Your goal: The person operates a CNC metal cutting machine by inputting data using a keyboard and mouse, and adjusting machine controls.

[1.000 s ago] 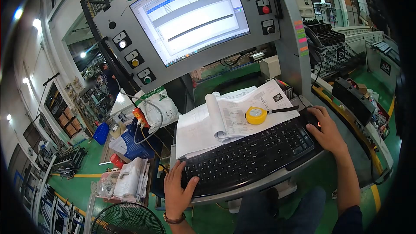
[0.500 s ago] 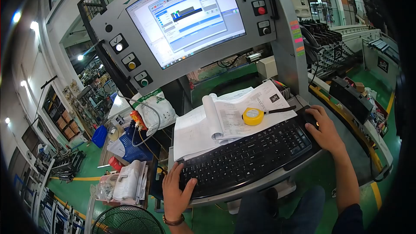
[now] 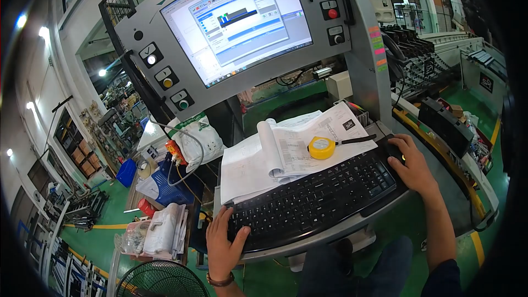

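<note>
My left hand (image 3: 225,240) rests on the left end of a black keyboard (image 3: 316,202), its fingers spread and nothing in its grasp. At the keyboard's right end, my right hand (image 3: 410,165) curls over a dark computer mouse (image 3: 391,150), which is mostly hidden under the palm and fingers. Behind the keys lie printed papers (image 3: 247,168), with some sheets rolled back. A yellow tape measure (image 3: 321,147) with a black strap sits on top of them. Above, a lit monitor (image 3: 242,25) displays a software window with a dark long shape in it.
Buttons and knobs, including a red button (image 3: 332,14), flank the monitor. To the left are a white bag (image 3: 201,143), a blue basket (image 3: 170,181), a pink tray (image 3: 137,250) with papers and a fan (image 3: 162,280). Machinery (image 3: 412,49) stands on the right.
</note>
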Action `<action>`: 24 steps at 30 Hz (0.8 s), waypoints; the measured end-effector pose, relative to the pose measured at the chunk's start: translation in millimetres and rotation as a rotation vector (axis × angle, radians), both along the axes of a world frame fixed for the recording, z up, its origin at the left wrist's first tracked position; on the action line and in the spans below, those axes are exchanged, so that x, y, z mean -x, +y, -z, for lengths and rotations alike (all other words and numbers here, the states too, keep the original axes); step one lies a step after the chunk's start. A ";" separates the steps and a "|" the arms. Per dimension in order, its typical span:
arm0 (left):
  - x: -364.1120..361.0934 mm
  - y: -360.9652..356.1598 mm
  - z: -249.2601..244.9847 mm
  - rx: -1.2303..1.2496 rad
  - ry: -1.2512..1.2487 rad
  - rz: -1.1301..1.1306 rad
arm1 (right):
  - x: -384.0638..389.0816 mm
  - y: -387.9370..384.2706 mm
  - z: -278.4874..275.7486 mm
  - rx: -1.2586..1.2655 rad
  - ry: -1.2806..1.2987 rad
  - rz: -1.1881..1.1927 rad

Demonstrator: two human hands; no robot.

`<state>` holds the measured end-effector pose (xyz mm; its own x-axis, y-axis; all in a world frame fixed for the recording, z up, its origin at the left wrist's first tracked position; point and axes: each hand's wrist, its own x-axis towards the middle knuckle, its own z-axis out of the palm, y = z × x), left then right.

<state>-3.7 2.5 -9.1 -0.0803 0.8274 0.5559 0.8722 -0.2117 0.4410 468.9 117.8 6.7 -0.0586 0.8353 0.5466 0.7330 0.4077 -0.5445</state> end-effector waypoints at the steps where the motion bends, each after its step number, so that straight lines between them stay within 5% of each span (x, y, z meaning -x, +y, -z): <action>1: 0.3 0.0 0.2 -0.001 0.003 -0.001 | -0.1 -0.1 0.2 -0.002 0.005 -0.004; 24: -0.3 0.0 0.1 0.011 -0.015 -0.006 | -1.0 0.1 0.1 0.021 0.000 -0.005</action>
